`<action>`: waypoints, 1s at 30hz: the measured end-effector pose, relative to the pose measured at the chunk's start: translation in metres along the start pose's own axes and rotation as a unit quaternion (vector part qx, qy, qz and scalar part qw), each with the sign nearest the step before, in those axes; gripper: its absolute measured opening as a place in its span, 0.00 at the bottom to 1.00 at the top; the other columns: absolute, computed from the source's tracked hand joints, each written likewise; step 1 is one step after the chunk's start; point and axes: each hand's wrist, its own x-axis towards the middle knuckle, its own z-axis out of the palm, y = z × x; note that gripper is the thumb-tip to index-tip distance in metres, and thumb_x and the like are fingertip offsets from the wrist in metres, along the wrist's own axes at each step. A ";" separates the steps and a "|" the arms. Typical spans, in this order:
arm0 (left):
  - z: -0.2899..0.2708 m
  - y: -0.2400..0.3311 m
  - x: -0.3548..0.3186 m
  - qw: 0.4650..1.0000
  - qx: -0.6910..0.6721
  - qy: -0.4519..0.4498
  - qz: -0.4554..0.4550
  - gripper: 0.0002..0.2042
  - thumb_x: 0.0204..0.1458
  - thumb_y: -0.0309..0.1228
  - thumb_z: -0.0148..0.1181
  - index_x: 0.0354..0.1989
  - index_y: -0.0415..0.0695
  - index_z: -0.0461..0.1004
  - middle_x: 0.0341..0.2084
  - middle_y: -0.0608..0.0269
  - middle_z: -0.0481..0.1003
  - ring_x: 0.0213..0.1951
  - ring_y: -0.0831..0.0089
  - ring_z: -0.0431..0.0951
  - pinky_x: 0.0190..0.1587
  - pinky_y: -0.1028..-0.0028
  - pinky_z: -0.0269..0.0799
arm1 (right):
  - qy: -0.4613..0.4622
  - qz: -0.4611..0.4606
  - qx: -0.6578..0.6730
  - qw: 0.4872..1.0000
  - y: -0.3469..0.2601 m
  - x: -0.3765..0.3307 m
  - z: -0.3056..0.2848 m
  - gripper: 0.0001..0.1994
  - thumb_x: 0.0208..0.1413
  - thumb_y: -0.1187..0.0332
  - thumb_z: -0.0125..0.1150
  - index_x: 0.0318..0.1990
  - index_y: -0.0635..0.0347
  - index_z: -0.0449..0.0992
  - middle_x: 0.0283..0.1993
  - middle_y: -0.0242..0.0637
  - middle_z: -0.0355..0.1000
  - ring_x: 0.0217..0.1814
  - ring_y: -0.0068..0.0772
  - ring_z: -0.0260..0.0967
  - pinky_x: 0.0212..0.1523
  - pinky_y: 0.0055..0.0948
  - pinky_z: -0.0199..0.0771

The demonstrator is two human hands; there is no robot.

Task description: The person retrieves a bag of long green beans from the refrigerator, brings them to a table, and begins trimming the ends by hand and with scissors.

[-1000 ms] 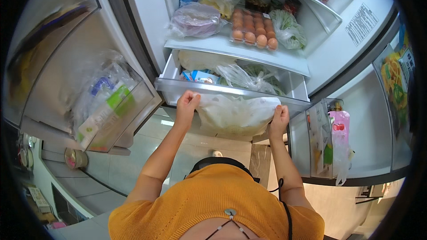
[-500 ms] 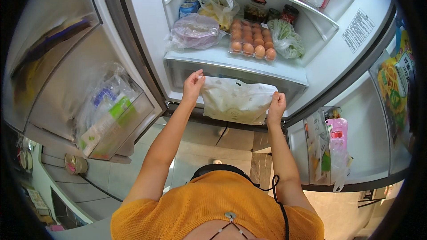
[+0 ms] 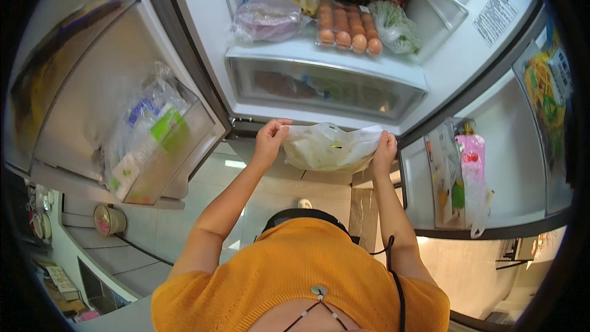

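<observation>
A white, translucent plastic bag (image 3: 329, 149) hangs between my two hands in front of the open fridge, with something pale greenish showing through it. My left hand (image 3: 269, 141) pinches its upper left corner. At the upper right corner, my right hand (image 3: 385, 147) grips the plastic between thumb and fingers. What lies inside the bag cannot be made out. Just beyond it is the fridge's clear-fronted drawer (image 3: 326, 90), closed, with dark and green shapes behind the front.
Above the drawer, a shelf holds a carton of eggs (image 3: 348, 27), a bagged purple item (image 3: 270, 19), bagged greens (image 3: 394, 26) and dark-lidded jars. Both doors stand open, their bins loaded: a bagged green-and-white package (image 3: 150, 141) left, a pink pouch (image 3: 472, 155) right.
Both hands have lowered the bag toward me, away from the drawer front, which is now in full view. The fridge shelves sit higher in the picture.
</observation>
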 end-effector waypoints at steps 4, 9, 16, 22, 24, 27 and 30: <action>0.003 -0.023 -0.048 0.998 0.036 -0.042 0.001 0.06 0.50 0.26 0.53 0.23 0.41 0.66 0.37 0.59 0.73 0.44 0.73 0.68 0.48 0.73 0.61 | 0.102 0.085 -0.013 0.991 0.068 -0.024 -0.023 0.21 0.57 0.59 0.47 0.16 0.58 0.53 0.16 0.23 0.46 0.21 0.17 0.42 0.20 0.24 0.47; 0.000 -0.048 -0.098 0.987 0.141 -0.074 -0.025 0.07 0.47 0.30 0.56 0.24 0.39 0.71 0.33 0.60 0.74 0.47 0.65 0.68 0.50 0.70 0.60 | 0.131 0.111 -0.105 0.980 0.080 -0.072 -0.049 0.20 0.57 0.58 0.47 0.17 0.57 0.57 0.17 0.22 0.48 0.22 0.16 0.43 0.21 0.23 0.47; -0.029 -0.104 -0.155 0.954 0.250 -0.100 -0.134 0.08 0.46 0.33 0.56 0.25 0.39 0.72 0.26 0.61 0.74 0.34 0.69 0.73 0.39 0.73 0.65 | 0.173 0.063 -0.141 0.973 0.107 -0.117 -0.094 0.13 0.55 0.63 0.52 0.26 0.64 0.67 0.23 0.29 0.61 0.26 0.21 0.56 0.27 0.23 0.59; -0.131 -0.158 -0.196 0.954 0.201 0.056 -0.215 0.05 0.48 0.28 0.55 0.33 0.42 0.71 0.26 0.66 0.73 0.31 0.79 0.71 0.37 0.80 0.66 | 0.185 0.022 -0.210 0.960 0.106 -0.154 -0.128 0.11 0.54 0.65 0.53 0.31 0.66 0.68 0.28 0.36 0.67 0.31 0.27 0.62 0.34 0.24 0.64; -0.148 -0.130 -0.207 0.951 0.178 0.135 -0.211 0.04 0.48 0.26 0.54 0.32 0.41 0.71 0.26 0.67 0.72 0.31 0.80 0.70 0.36 0.81 0.65 | 0.195 0.021 -0.239 0.951 0.093 -0.166 -0.144 0.11 0.54 0.65 0.53 0.31 0.66 0.68 0.29 0.37 0.67 0.30 0.27 0.63 0.33 0.25 0.65; -0.162 -0.097 -0.225 0.951 0.139 0.218 -0.169 0.06 0.48 0.25 0.52 0.35 0.42 0.70 0.27 0.69 0.72 0.31 0.80 0.70 0.34 0.82 0.63 | 0.224 0.060 -0.262 0.937 0.087 -0.178 -0.166 0.12 0.54 0.64 0.53 0.34 0.67 0.69 0.30 0.38 0.68 0.31 0.29 0.64 0.33 0.27 0.65; -0.176 -0.073 -0.238 0.908 0.020 0.363 -0.208 0.07 0.49 0.27 0.51 0.37 0.44 0.67 0.25 0.70 0.69 0.28 0.80 0.68 0.29 0.83 0.61 | 0.251 0.056 -0.268 0.929 0.066 -0.188 -0.175 0.12 0.54 0.65 0.52 0.35 0.68 0.69 0.32 0.39 0.68 0.33 0.30 0.64 0.35 0.26 0.65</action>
